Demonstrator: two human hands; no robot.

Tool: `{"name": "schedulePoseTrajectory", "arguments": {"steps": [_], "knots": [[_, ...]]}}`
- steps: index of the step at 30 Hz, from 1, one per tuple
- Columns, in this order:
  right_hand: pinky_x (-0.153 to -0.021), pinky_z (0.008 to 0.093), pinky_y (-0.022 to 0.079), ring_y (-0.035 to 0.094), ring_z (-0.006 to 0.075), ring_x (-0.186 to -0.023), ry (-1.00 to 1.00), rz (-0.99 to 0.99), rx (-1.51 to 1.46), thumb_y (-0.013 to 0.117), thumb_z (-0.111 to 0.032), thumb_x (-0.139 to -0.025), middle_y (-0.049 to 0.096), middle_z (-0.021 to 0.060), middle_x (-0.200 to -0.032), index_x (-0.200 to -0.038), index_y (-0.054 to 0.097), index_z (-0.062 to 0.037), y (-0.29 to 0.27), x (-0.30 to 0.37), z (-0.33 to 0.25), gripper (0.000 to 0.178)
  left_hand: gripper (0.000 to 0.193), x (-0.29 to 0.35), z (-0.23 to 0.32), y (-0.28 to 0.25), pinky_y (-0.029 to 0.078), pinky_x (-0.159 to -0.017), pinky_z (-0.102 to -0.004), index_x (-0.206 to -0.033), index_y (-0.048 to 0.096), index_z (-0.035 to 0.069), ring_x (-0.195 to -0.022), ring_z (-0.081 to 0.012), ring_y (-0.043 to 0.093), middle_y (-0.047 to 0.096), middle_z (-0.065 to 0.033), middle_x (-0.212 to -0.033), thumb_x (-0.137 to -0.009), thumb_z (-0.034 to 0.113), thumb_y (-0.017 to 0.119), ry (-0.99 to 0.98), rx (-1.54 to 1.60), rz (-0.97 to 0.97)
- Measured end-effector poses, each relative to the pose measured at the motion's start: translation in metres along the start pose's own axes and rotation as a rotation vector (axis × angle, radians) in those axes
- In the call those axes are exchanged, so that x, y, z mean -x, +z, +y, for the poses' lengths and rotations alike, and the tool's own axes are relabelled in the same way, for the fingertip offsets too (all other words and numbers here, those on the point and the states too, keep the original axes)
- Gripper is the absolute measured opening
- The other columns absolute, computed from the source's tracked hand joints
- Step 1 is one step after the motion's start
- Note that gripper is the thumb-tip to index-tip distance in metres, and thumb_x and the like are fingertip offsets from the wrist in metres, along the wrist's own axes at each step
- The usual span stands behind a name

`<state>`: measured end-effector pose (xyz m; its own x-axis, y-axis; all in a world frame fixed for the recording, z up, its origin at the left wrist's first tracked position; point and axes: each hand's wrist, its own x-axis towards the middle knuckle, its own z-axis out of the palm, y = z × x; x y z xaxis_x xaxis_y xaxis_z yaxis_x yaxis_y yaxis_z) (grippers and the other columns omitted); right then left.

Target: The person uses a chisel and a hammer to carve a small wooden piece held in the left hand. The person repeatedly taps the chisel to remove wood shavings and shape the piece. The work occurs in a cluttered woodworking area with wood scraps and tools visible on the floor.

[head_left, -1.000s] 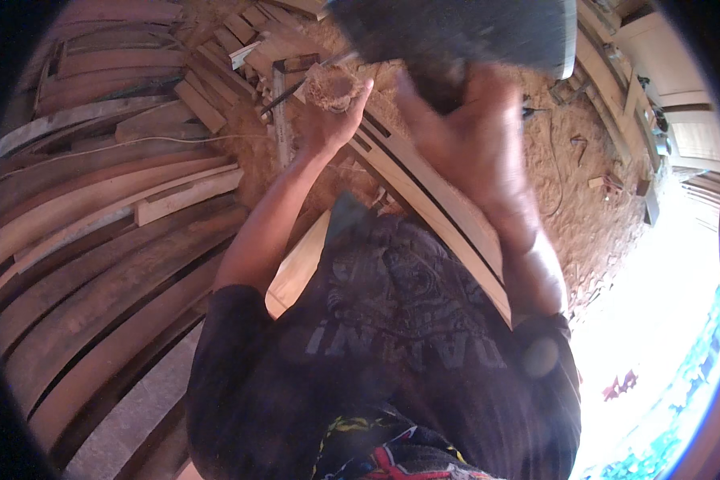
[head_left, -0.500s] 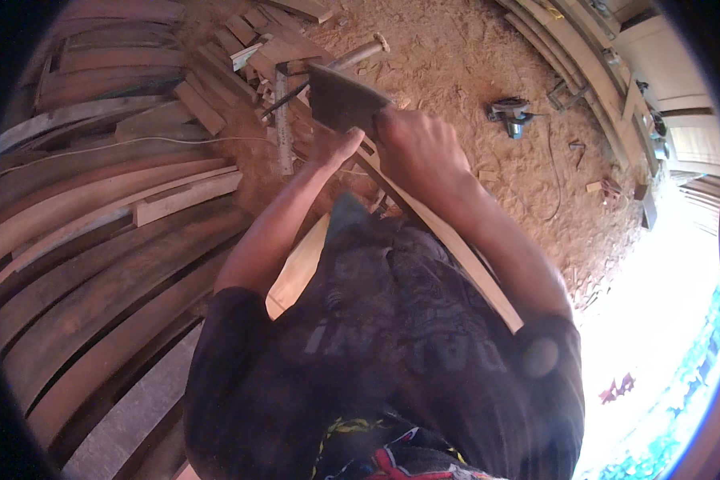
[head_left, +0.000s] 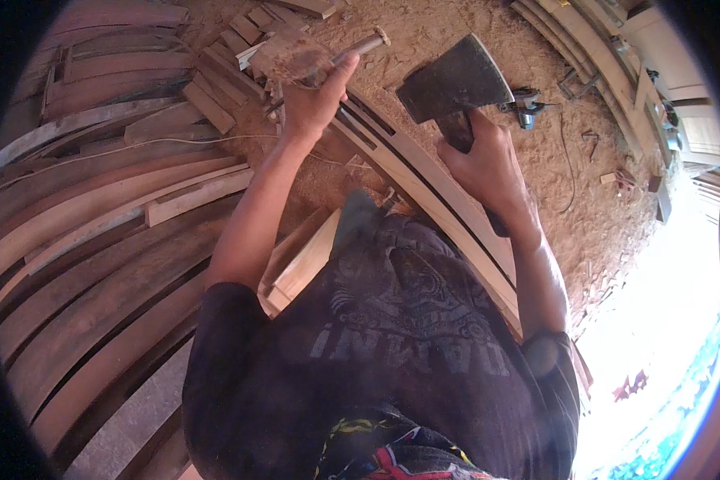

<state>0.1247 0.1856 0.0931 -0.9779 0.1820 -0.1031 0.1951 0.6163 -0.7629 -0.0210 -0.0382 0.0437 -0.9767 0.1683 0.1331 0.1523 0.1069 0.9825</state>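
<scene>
Dark hatchet [head_left: 454, 80], clasped in the right hand's [head_left: 494, 160] fingers, partly hides a power tool [head_left: 528, 106]; the left hand [head_left: 310, 110] grips a wooden piece [head_left: 294, 56] near slotted timbers [head_left: 424, 164], planks [head_left: 96, 192] stacked leftward.

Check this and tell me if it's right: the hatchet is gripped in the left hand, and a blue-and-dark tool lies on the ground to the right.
The hand is wrong: the head view shows the hatchet gripped in the right hand. The blue-and-dark tool does lie on the ground to the right.
</scene>
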Motion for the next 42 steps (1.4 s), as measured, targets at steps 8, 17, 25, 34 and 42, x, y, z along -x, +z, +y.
{"name": "schedulePoseTrajectory", "arguments": {"steps": [8,17,25,34,42], "knots": [[-0.083,0.0493,0.056,0.070,0.0472,-0.095,-0.015,-0.020,-0.011,0.072,-0.020,-0.083,0.070,0.0317,-0.092,-0.104,0.067,0.0054,-0.005,-0.003,-0.010,0.033,0.043,0.009,0.001,0.009,0.050,-0.057,-0.0331,-0.071,0.062,0.012,-0.054,-0.0110,0.057,0.058,0.0019,-0.057,-0.094,0.045,0.076,0.066,-0.418,-0.002],[-0.074,0.0500,0.058,0.072,0.0445,-0.083,-0.314,0.177,-0.078,0.073,-0.018,-0.084,0.071,0.0274,-0.086,-0.100,0.067,0.0042,-0.001,-0.010,-0.072,0.028,0.029,0.012,0.002,0.007,0.055,-0.091,-0.0461,-0.111,0.073,0.005,-0.104,-0.0336,0.069,0.075,-0.0122,-0.107,-0.094,0.029,0.073,0.397,-0.610,-0.105],[-0.072,0.0543,0.057,0.071,0.0446,-0.079,-0.481,0.099,0.165,0.071,-0.017,-0.085,0.068,0.0266,-0.079,-0.093,0.064,0.0015,-0.009,-0.021,-0.085,0.022,0.024,0.030,0.005,0.005,0.054,-0.090,-0.0454,-0.114,0.072,0.006,-0.104,-0.0359,0.068,0.074,-0.0129,-0.112,-0.093,0.017,0.072,0.520,-0.673,-0.088],[-0.075,0.0551,0.055,0.069,0.0479,-0.082,-0.364,-0.048,0.297,0.071,-0.022,-0.087,0.068,0.0295,-0.082,-0.088,0.066,0.0033,0.013,-0.018,-0.068,0.026,0.034,0.030,-0.041,-0.004,0.051,-0.097,-0.0437,-0.123,0.065,0.004,-0.107,-0.0327,0.066,0.069,-0.0139,-0.121,-0.092,0.018,0.069,0.345,-0.448,-0.092],[-0.075,0.0477,0.057,0.071,0.0462,-0.082,-0.198,0.112,0.040,0.074,-0.018,-0.082,0.070,0.0299,-0.087,-0.100,0.067,0.0039,-0.009,0.015,-0.054,0.029,0.034,0.012,0.002,-0.003,0.049,-0.045,-0.0290,-0.081,0.066,0.007,-0.048,-0.0111,0.060,0.062,0.0008,-0.062,-0.094,0.036,0.080,0.089,-0.100,0.036]]}}
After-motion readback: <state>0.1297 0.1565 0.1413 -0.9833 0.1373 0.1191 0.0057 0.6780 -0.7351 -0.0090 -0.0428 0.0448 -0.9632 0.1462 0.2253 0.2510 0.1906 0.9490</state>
